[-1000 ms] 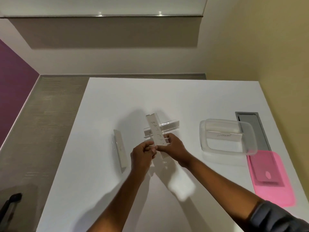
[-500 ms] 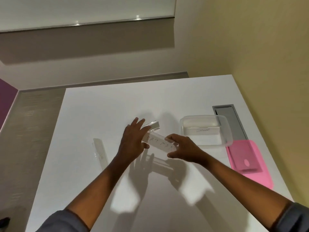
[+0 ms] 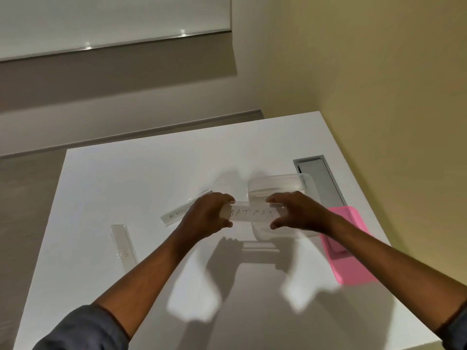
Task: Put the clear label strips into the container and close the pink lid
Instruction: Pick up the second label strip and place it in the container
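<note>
A clear label strip marked BATMAN hangs level above the table, held at both ends. My left hand pinches its left end and my right hand its right end. The strip hovers at the near left edge of the clear plastic container, which my right hand partly hides. The pink lid lies flat on the table to the right of the container, partly under my right forearm. A second clear strip lies behind my left hand. A third strip lies further left.
The white table ends close on the right against a yellowish wall. A grey metal cable hatch is set into the tabletop behind the lid. Grey floor shows past the table's left edge.
The BATMAN strip has turned from upright to level and moved right to the container's edge. My left hand, open half a second ago, now grips its left end. The camera has swung right.
</note>
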### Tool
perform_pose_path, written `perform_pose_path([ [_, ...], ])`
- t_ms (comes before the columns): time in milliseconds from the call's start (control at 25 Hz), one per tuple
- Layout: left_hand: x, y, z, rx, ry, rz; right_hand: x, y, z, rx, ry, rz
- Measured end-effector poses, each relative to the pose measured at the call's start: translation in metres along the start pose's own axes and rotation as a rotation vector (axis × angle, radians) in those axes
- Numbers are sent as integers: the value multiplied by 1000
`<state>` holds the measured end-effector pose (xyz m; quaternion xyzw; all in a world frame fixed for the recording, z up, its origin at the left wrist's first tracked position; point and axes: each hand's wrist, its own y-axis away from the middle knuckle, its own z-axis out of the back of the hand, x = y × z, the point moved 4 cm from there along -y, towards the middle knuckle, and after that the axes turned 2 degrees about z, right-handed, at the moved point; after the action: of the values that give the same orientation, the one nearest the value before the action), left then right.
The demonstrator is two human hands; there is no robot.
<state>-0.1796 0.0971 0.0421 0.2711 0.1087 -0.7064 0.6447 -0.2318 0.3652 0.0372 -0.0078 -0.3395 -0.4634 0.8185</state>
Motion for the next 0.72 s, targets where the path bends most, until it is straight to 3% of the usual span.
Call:
perform_pose_path([
  [320, -45, -45, -32, 21, -21, -40, -49, 12, 40, -31, 249, 22],
  [720, -75, -106, -86, 258, -445, -125, -101, -6, 29, -18, 343, 6],
])
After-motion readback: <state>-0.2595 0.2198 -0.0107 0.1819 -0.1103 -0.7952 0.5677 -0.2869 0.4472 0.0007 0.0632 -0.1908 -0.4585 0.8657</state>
